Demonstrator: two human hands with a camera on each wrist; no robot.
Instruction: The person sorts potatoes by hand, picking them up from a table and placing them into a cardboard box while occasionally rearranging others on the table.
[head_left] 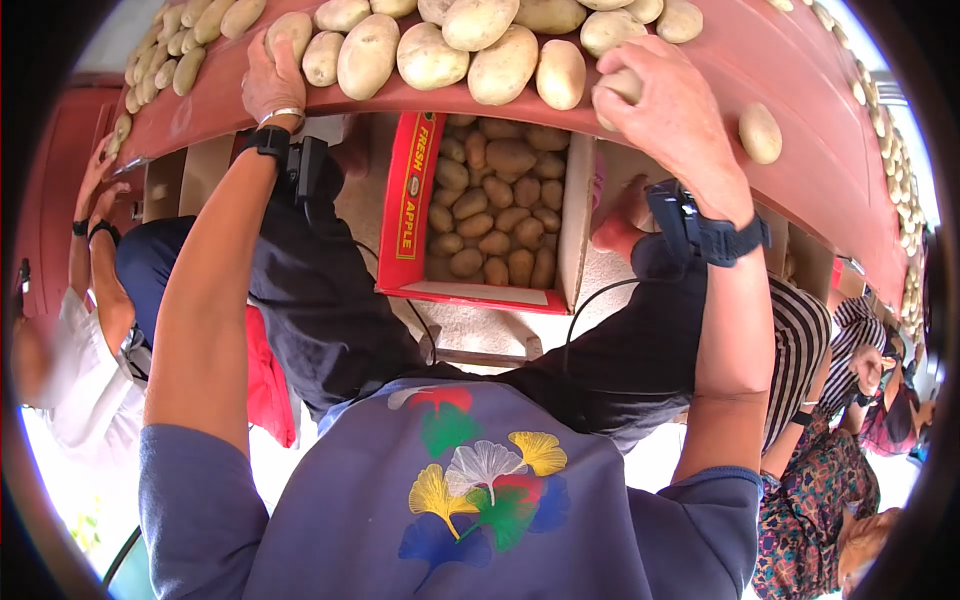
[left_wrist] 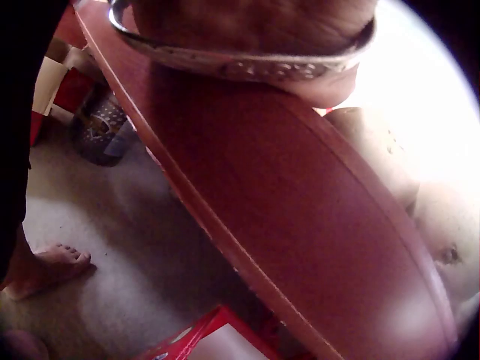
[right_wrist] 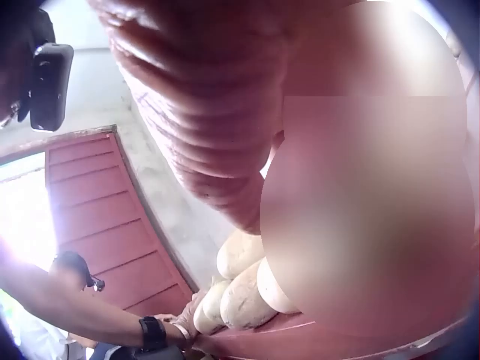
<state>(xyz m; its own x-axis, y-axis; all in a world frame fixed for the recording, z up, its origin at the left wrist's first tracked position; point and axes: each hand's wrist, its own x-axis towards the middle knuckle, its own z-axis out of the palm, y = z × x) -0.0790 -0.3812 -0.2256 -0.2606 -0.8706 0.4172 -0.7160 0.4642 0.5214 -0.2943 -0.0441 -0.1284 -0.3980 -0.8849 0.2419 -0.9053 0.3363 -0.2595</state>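
My left hand (head_left: 270, 88), with a silver bracelet (left_wrist: 255, 66) at the wrist, grips a pale potato (head_left: 290, 34) at the left end of a row on the red table (head_left: 790, 80). Its fingers are out of sight in the left wrist view. My right hand (head_left: 680, 110) holds another potato (head_left: 621, 92) between thumb and fingers at the table's near edge. In the right wrist view a blurred patch hides much of that grip. Between the hands lie several large potatoes (head_left: 432, 54). One single potato (head_left: 760, 133) lies to the right of my right hand.
Below the table edge, between my knees, stands a red and white carton (head_left: 407, 200) full of smaller potatoes (head_left: 490, 215). More potatoes (head_left: 190, 70) are heaped at the far left. Other people sit at both sides, one with a hand (head_left: 95, 165) at the table's left edge.
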